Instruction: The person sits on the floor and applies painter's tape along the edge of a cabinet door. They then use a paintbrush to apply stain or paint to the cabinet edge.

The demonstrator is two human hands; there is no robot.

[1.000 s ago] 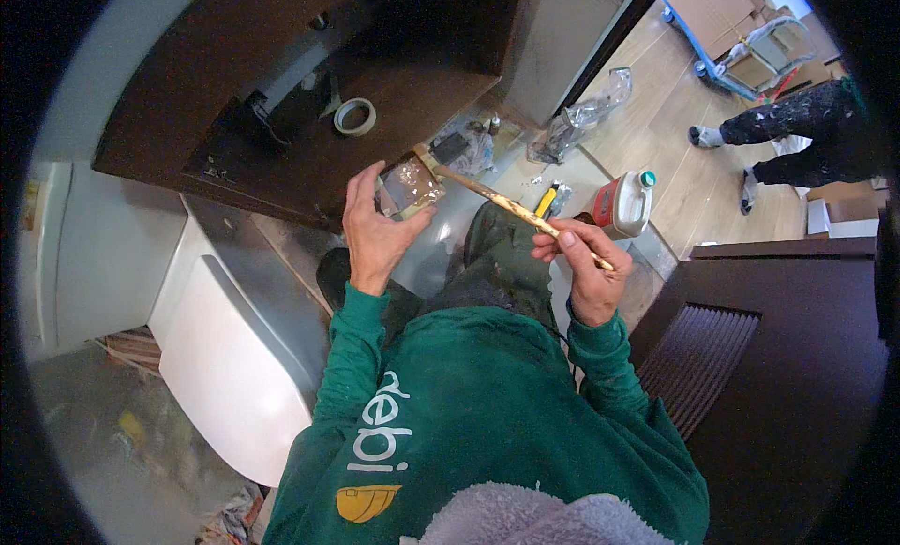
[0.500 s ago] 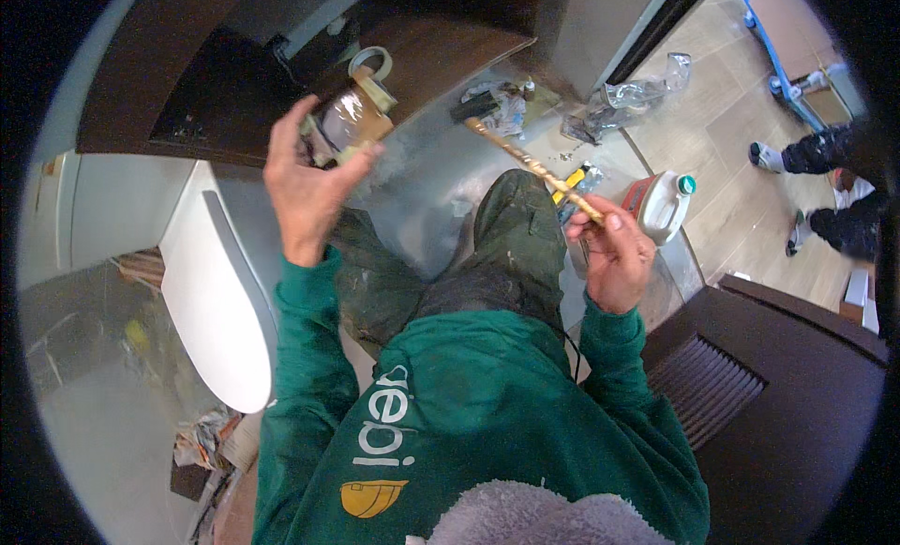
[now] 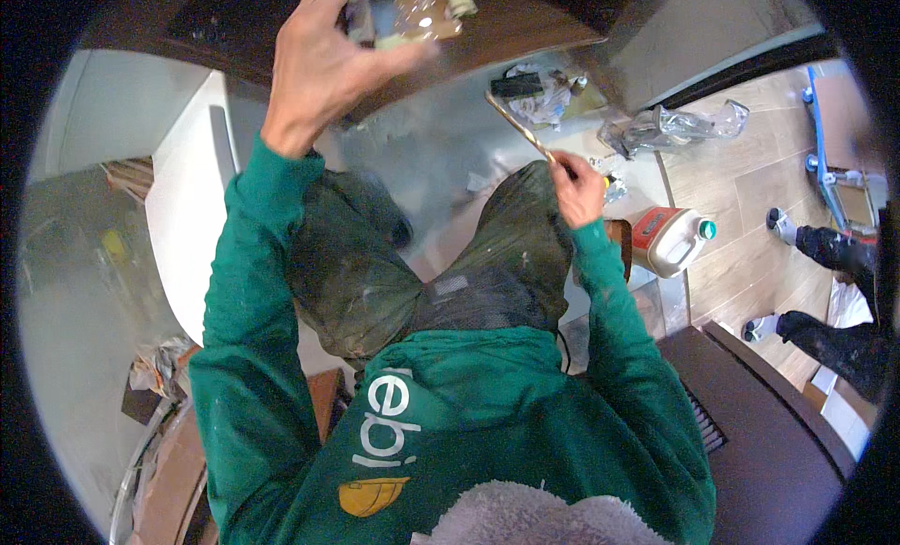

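My left hand (image 3: 323, 72) is raised at the upper edge, fingers and thumb curved around a small boxy thing (image 3: 417, 13). It has a shiny clear surface and tan, tape-like edges; motion blurs it, and the upper edge cuts it off. Behind it is a dark brown panel (image 3: 525, 29). My right hand (image 3: 578, 184), out beyond my right knee, pinches one end of a thin, stained wooden stick (image 3: 520, 126). The stick's far end points up and left, apart from the other hand. A brown-rimmed object beside my right wrist is partly hidden.
A white jug with red label (image 3: 673, 243) stands right of my right hand. Crumpled rags (image 3: 544, 97) and clear plastic wrapping (image 3: 675, 128) lie farther off. A white rounded panel (image 3: 183, 217) is at left. Another person's legs (image 3: 825, 250) and a dark louvred panel (image 3: 769, 433) are at right.
The view has shifted. My left hand has reached farther up and away with the boxy thing. My right hand has also moved forward, still gripping the stick. The tape roll is out of sight.
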